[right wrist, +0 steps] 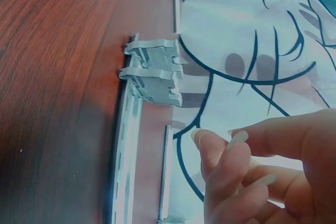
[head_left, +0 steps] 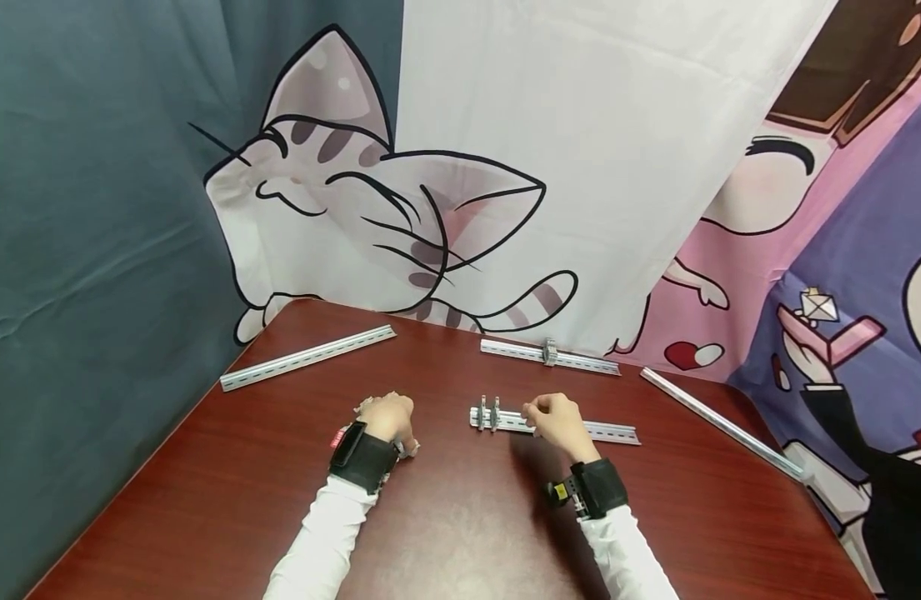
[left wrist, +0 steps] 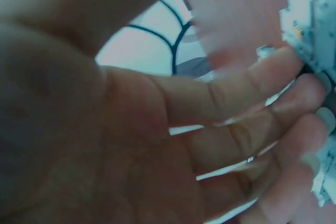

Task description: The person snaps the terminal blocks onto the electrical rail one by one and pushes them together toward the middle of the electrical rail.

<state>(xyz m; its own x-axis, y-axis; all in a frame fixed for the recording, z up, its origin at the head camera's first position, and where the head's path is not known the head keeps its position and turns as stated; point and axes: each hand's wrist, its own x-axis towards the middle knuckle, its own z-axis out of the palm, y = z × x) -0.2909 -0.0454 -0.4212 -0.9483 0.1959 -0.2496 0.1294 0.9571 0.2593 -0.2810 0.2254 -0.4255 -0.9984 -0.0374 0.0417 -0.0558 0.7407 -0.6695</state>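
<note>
My left hand (head_left: 386, 416) rests on the red-brown table (head_left: 460, 517), its fingers (left wrist: 247, 129) curled round a grey plastic terminal block (left wrist: 311, 17) that shows at their tips. My right hand (head_left: 553, 417) hovers over a short metal rail (head_left: 612, 432) lying in front of me. Its fingers (right wrist: 231, 163) are curled toward the thumb with nothing between them. Two grey terminal blocks (head_left: 488, 414) stand clipped side by side on the rail's left end (right wrist: 155, 72), a little to the left of the right hand.
Three more metal rails lie on the table: a long rail (head_left: 306, 357) at the back left, a back rail (head_left: 520, 351) carrying one block (head_left: 549, 352), and a long one (head_left: 723, 422) along the right edge. Printed cloth hangs behind.
</note>
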